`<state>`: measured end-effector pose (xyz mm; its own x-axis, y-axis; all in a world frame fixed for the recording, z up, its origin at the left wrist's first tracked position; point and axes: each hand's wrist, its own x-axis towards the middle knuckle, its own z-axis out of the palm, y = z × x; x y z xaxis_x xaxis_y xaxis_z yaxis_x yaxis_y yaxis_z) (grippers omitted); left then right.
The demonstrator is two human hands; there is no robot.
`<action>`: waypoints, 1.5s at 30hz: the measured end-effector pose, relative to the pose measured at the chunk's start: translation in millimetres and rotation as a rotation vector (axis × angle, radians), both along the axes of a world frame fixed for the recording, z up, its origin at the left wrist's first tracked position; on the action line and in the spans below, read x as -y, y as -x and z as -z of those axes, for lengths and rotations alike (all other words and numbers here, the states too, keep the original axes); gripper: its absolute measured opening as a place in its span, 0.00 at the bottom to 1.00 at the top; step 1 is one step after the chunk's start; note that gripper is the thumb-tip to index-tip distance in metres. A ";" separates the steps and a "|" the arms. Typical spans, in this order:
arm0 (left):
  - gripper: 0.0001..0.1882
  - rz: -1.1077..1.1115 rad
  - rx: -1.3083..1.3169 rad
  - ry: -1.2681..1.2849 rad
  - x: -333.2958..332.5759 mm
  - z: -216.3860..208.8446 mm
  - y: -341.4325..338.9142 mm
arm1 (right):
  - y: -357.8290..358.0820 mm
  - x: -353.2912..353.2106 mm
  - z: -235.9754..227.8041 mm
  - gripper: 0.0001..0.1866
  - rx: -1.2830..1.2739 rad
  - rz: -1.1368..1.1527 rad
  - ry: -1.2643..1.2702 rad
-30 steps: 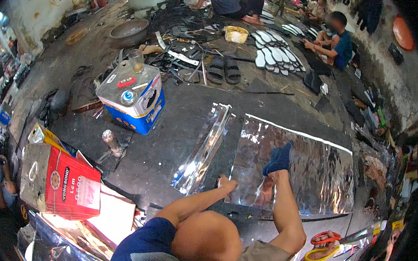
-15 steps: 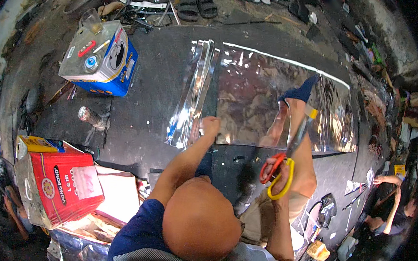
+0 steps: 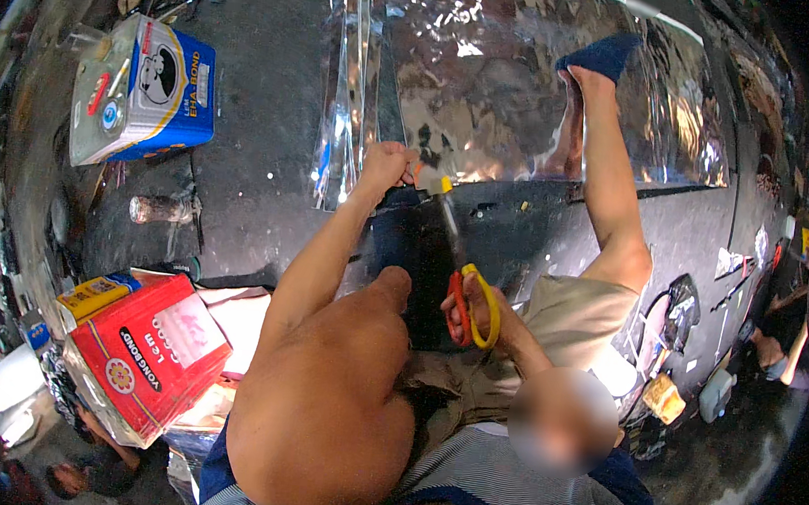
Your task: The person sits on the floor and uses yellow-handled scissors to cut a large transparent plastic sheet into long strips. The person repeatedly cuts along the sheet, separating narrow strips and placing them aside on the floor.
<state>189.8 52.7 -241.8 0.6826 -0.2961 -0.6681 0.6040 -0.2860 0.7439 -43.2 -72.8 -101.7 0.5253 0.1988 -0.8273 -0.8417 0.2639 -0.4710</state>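
Clear, glossy film forms the sheet (image 3: 495,97), which lies on the dark floor covering (image 3: 261,134) ahead of the person, its near left corner beside the left hand (image 3: 390,167).

Caution: the scissors (image 3: 454,233) point toward this corner, with their tips close to the left fingertips. A forward slip of the blades could nick a finger. The film looks thin and slick; if the edge is slack, it could fold between the blades or slide, causing a crease or jam. The blue-socked foot (image 3: 600,56) rests on the right part of the sheet and probably steadies it; lifting the foot could let the sheet shift. Narrow film strips (image 3: 349,94) lie just to the left and could be dragged by a careless wrist.

Hand pose, left: forearm extended forward from the lower left, nearly straight; hand low, fingers curled inward at the corner. Whether the fingertips pinch the film cannot be told at this scale.

Hand pose, right: the forearm enters from the lower right. The right hand (image 3: 476,316) is closed around the red and yellow handles, with the blades directed forward and slightly left.
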 end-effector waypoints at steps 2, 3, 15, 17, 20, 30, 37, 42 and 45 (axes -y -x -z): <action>0.08 0.040 -0.001 -0.018 -1.1 2.4 -3.9 | 2.8 -10.1 6.6 0.45 0.043 -0.043 -0.063; 0.08 0.056 0.001 -0.025 -1.7 4.0 -7.1 | 1.7 -15.2 7.0 0.45 0.068 -0.068 -0.092; 0.11 0.079 0.134 -0.151 3.2 11.0 -11.4 | -31.9 -25.3 51.2 0.43 -0.012 0.007 -0.041; 0.12 0.107 0.149 -0.189 3.4 18.9 -13.0 | -33.4 -23.5 56.8 0.43 0.008 0.064 -0.021; 0.13 0.170 0.062 -0.254 8.5 2.0 -13.2 | -40.0 -17.9 61.6 0.41 0.015 0.162 -0.072; 0.16 0.067 0.108 0.009 3.9 27.6 50.2 | -37.2 -16.8 86.3 0.32 0.035 0.106 0.089; 0.15 0.159 0.376 -0.177 -5.0 17.4 54.1 | -48.8 -20.7 64.9 0.38 0.039 -0.045 0.269; 0.15 0.188 0.460 -0.228 -2.6 2.3 55.5 | -52.3 -22.5 84.8 0.43 0.085 -0.140 0.356; 0.17 0.159 0.464 -0.257 -0.6 4.6 56.5 | -55.8 -21.8 82.6 0.43 0.092 -0.155 0.359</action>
